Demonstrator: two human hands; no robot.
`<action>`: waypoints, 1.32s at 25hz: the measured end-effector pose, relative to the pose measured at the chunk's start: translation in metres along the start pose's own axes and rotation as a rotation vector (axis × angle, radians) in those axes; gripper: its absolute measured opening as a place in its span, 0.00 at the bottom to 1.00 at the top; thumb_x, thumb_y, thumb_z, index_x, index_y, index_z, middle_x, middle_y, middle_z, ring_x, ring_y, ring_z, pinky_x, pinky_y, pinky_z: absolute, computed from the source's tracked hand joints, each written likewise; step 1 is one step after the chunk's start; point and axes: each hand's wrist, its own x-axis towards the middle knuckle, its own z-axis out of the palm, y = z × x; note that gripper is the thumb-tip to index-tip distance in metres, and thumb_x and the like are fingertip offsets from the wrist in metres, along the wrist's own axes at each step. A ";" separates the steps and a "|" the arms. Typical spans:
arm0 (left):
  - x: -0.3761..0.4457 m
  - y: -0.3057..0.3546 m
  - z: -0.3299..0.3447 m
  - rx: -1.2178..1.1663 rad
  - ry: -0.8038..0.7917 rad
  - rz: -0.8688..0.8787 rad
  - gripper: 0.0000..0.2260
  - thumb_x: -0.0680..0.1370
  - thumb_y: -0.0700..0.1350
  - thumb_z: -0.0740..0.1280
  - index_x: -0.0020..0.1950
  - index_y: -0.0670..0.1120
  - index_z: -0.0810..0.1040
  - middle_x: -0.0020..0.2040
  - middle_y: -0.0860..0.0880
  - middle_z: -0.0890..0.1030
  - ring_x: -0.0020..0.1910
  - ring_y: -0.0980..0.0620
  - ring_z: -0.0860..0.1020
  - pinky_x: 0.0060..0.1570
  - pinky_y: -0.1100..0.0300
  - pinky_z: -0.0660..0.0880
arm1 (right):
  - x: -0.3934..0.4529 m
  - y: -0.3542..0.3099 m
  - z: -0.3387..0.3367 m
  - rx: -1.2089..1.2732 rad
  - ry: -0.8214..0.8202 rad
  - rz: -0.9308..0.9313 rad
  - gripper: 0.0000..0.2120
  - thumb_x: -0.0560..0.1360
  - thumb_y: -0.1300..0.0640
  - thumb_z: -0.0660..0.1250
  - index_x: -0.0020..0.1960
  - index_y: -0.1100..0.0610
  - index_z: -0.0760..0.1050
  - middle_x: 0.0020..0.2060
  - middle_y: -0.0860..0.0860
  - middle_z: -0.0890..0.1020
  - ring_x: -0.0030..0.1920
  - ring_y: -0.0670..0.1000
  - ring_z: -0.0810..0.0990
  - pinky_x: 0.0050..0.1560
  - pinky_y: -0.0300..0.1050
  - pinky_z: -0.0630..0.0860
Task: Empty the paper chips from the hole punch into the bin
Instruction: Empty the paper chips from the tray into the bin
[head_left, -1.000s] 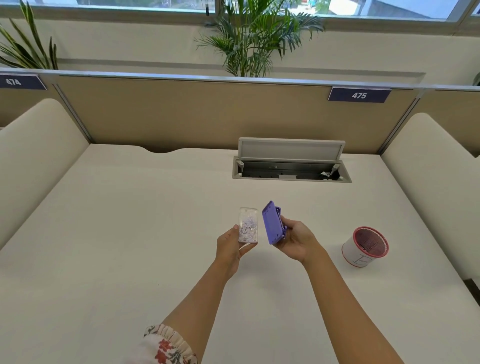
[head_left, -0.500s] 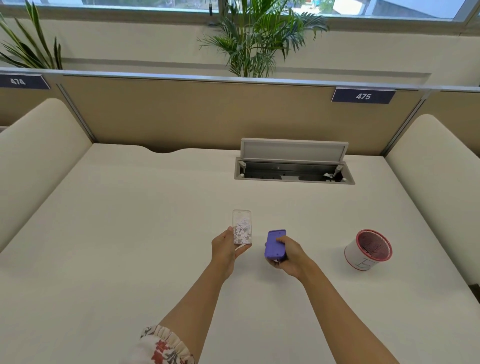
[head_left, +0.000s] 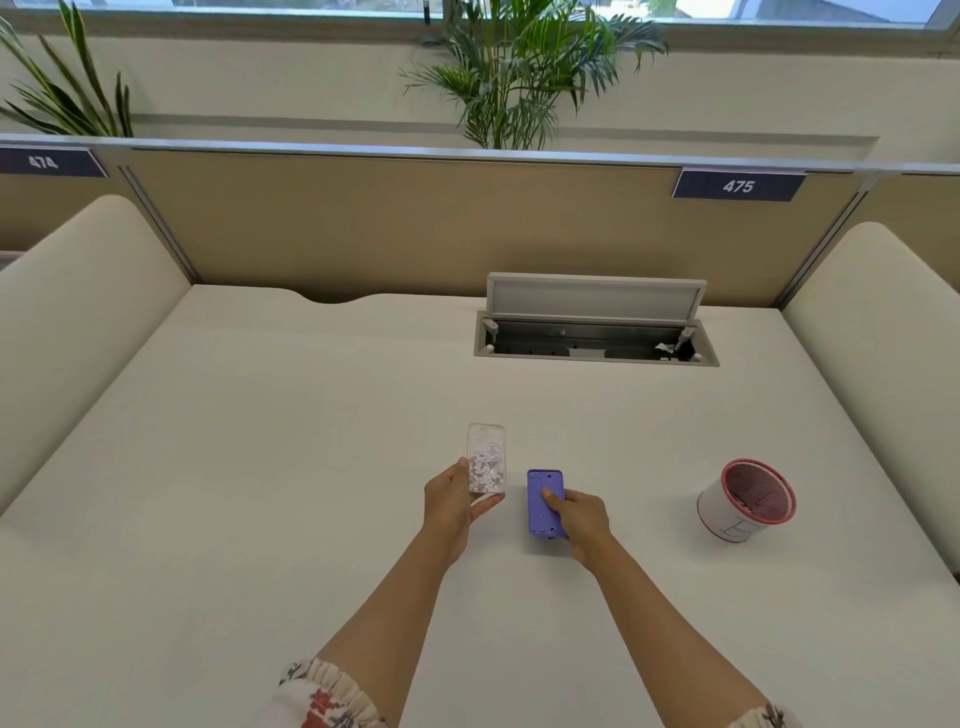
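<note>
My left hand (head_left: 449, 506) holds a clear chip tray (head_left: 487, 460) above the desk; many pale paper chips lie inside it. Just to its right, the purple hole punch body (head_left: 544, 503) lies flat on the white desk (head_left: 260, 467), bottom side up. My right hand (head_left: 582, 519) grips its right edge, thumb on top. The bin (head_left: 748, 500), a small white tub with a red rim and dark red inside, stands on the desk further right, tilted slightly toward me.
An open cable hatch (head_left: 597, 332) with a raised lid sits in the desk behind the hands. Beige padded partitions (head_left: 62, 312) flank both sides, and a tan divider wall (head_left: 363, 228) closes the back. Plants stand beyond it.
My right hand has lowered the purple punch body from an upright tilt onto the desk. My left hand kept the chip tray roughly in place.
</note>
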 end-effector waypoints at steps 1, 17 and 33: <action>0.000 0.000 0.000 0.010 0.004 -0.002 0.11 0.84 0.43 0.59 0.51 0.39 0.79 0.53 0.40 0.82 0.47 0.45 0.83 0.44 0.52 0.84 | -0.001 0.001 0.001 -0.016 0.036 -0.015 0.14 0.75 0.57 0.73 0.56 0.65 0.82 0.45 0.58 0.84 0.48 0.61 0.84 0.56 0.57 0.80; -0.007 -0.007 0.017 0.268 -0.169 -0.025 0.15 0.85 0.45 0.57 0.58 0.38 0.80 0.55 0.39 0.84 0.53 0.42 0.84 0.47 0.51 0.83 | -0.018 -0.033 -0.013 -0.176 0.219 -0.203 0.19 0.80 0.47 0.63 0.56 0.61 0.82 0.52 0.53 0.84 0.54 0.54 0.79 0.54 0.44 0.72; -0.021 -0.021 0.067 0.412 -0.301 -0.069 0.13 0.84 0.45 0.59 0.56 0.41 0.81 0.46 0.44 0.84 0.41 0.47 0.83 0.40 0.53 0.83 | -0.019 -0.063 -0.080 0.176 -0.049 -0.264 0.07 0.77 0.65 0.67 0.52 0.66 0.82 0.47 0.60 0.85 0.45 0.54 0.86 0.41 0.38 0.83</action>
